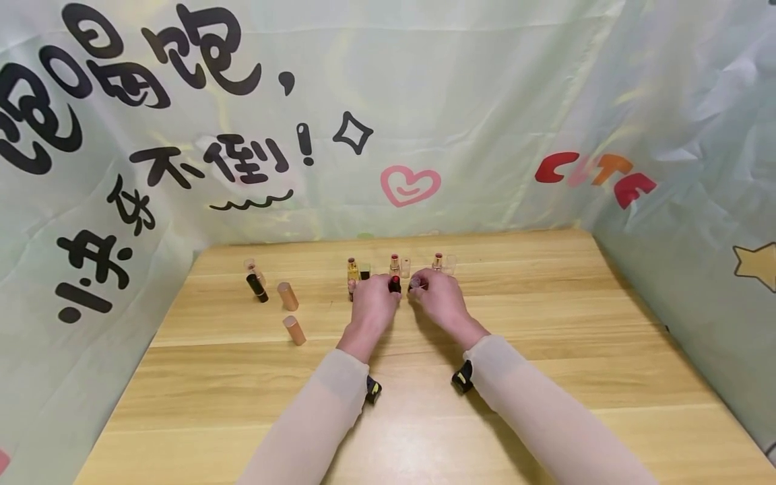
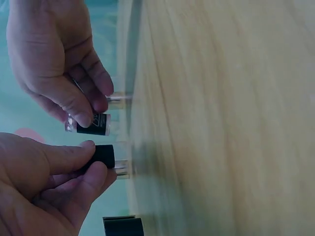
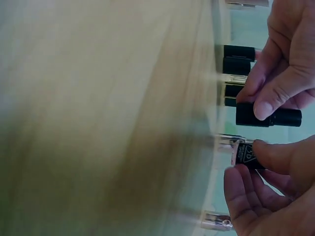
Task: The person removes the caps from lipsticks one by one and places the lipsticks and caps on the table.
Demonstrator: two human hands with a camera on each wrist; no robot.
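Observation:
My left hand (image 1: 372,301) grips an uncapped black lipstick (image 1: 395,284), its red tip pointing up. Close beside it, my right hand (image 1: 438,296) pinches a small cap-like piece (image 3: 248,156), black with lettering and clear at one end. The lipstick and the piece are apart. In the left wrist view the left hand's black tube (image 2: 104,156) shows below the right hand's piece. Behind the hands stand uncapped lipsticks: a gold one (image 1: 353,267) beside a black cap (image 1: 365,271), and two pinkish ones (image 1: 395,261) (image 1: 438,260) beside clear caps (image 1: 405,267). Another lipstick (image 1: 351,290) is partly hidden by the left hand.
At the left of the wooden table (image 1: 412,438) are a black tube (image 1: 257,287), a clear-topped one (image 1: 251,267) behind it, and two tan tubes (image 1: 287,296) (image 1: 294,330). A printed cloth (image 1: 485,101) hangs along the back and sides.

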